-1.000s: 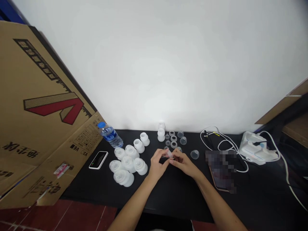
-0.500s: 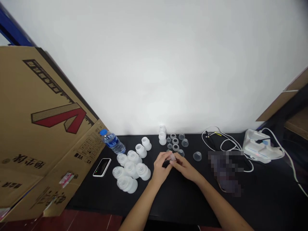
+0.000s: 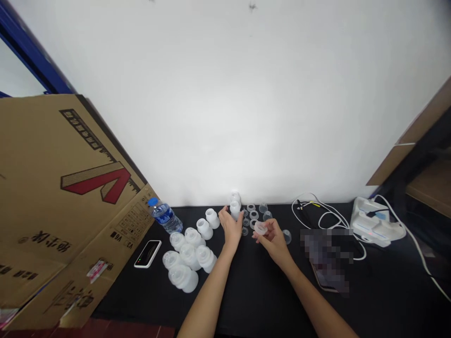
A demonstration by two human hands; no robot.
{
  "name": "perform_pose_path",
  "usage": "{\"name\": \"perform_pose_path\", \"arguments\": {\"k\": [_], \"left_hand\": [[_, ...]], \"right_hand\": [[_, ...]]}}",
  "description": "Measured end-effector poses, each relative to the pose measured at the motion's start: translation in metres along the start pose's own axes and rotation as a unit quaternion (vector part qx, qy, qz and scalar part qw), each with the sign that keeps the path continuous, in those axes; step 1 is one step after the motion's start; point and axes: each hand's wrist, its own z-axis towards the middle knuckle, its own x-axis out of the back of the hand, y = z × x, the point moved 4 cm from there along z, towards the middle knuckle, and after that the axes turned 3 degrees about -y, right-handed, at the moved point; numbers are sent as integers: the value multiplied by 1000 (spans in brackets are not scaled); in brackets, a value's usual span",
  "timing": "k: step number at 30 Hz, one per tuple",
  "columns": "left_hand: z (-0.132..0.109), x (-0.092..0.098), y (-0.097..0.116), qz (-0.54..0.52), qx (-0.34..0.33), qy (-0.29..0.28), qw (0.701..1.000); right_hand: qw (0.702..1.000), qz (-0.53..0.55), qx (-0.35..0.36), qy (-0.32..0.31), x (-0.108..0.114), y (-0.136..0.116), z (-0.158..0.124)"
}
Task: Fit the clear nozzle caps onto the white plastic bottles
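Observation:
My left hand [image 3: 231, 230] reaches toward a small white bottle [image 3: 235, 208] near the wall. Its thumb and fingers are spread on either side of the bottle; whether they touch it is unclear. Between the fingertips of my right hand [image 3: 274, 238] is a translucent screw ring [image 3: 260, 228], held above the table; a nipple seems to sit in it, though this is hard to make out. Beyond that hand lie several clear rings [image 3: 253, 214], small clear nipples [image 3: 245, 222] and clear dome caps [image 3: 268, 216]. Another white bottle stands behind the first, partly hidden.
Several capped white bottles [image 3: 188, 256] stand grouped at left, with two uncapped bottles [image 3: 205, 229] behind them. A water bottle [image 3: 165, 215], a phone [image 3: 148, 254] and a large carton [image 3: 70, 211] are further left. Cables [image 3: 329, 216] and a white charging dock [image 3: 375, 223] occupy the right.
My hands have parted. The left has let go of the ring piece and moved forward to the white bottle; the right keeps the ring and has shifted slightly right. The view has tilted up.

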Motion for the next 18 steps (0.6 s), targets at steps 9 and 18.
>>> {"name": "perform_pose_path", "arguments": {"k": [9,18], "left_hand": [[-15,26,26,5,-31,-38,999],[-50,47,8,-126,26,-68,989]], "right_hand": [[999,-39,14,-10,9,2,3],[998,-65,-11,-9,17,-7,9]]}}
